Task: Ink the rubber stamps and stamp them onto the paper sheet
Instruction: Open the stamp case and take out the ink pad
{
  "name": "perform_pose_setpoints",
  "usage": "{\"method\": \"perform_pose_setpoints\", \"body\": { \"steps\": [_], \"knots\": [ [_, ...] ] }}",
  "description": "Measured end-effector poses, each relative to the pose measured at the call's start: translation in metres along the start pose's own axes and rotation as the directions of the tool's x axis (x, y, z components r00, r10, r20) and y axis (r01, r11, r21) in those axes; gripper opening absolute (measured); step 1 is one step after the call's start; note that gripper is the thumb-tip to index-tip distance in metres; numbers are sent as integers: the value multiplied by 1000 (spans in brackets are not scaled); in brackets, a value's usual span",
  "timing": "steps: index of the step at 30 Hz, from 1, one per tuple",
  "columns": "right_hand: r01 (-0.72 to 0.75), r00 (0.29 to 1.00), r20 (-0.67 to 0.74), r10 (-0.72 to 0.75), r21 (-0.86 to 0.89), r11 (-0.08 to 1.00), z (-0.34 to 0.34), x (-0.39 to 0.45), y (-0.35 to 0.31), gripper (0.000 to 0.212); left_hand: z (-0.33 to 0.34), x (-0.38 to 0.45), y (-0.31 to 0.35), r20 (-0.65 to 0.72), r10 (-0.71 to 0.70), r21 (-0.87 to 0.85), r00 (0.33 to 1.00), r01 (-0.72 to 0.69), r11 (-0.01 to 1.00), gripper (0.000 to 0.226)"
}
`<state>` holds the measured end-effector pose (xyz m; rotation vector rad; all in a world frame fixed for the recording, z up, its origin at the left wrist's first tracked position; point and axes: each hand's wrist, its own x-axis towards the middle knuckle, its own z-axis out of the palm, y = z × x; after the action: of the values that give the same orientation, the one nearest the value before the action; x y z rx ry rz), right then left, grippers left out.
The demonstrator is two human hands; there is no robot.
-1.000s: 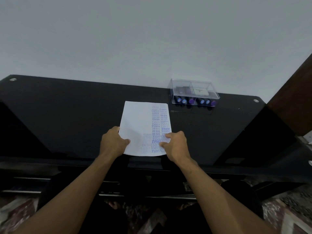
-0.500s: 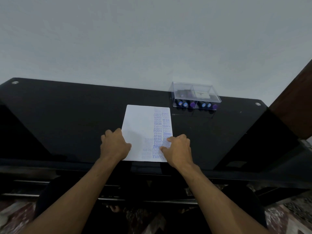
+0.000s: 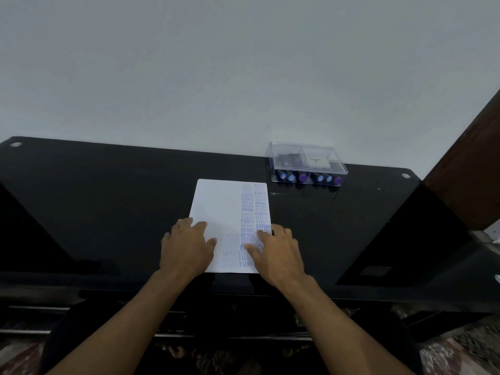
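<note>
Pressing flat with fingers spread, left hand and right hand now pin the paper sheet, earlier gripped, just near-left of the clear stamp box; stamps untouched, inking pending.

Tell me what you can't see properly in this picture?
- Head view: the near corners of the paper sheet are covered by the left hand and right hand.
- The faint prints low on the sheet are too pale to read.
- What lies inside the clear plastic box is too small and dim to name.
</note>
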<state>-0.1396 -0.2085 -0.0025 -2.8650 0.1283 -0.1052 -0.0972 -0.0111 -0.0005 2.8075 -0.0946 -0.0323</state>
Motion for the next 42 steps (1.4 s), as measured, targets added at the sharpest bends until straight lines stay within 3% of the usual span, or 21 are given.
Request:
{"method": "perform_pose_setpoints", "body": {
  "steps": [4, 14, 20, 29, 42],
  "knots": [
    [-43, 999, 27, 42, 37, 998, -16, 20, 18, 70, -1, 15, 19, -41, 110, 50, 993, -107, 993, 57],
    [-192, 979, -55, 196, 74, 979, -61, 95, 109, 74, 6, 104, 101, -7, 314, -13, 949, -314, 949, 65],
    [-250, 960, -96, 264, 136, 959, -78, 149, 169, 75, 22, 171, 145, 8, 316, -214, 949, -307, 927, 64],
    [-243, 960, -94, 265, 201, 949, -79, 230, 227, 68, 54, 248, 198, 43, 314, -305, 948, -287, 908, 63],
    [-208, 944, -159, 288, 389, 898, -62, 248, 233, 54, 65, 250, 219, -25, 174, -476, 985, -164, 864, 56]
  ]
}}
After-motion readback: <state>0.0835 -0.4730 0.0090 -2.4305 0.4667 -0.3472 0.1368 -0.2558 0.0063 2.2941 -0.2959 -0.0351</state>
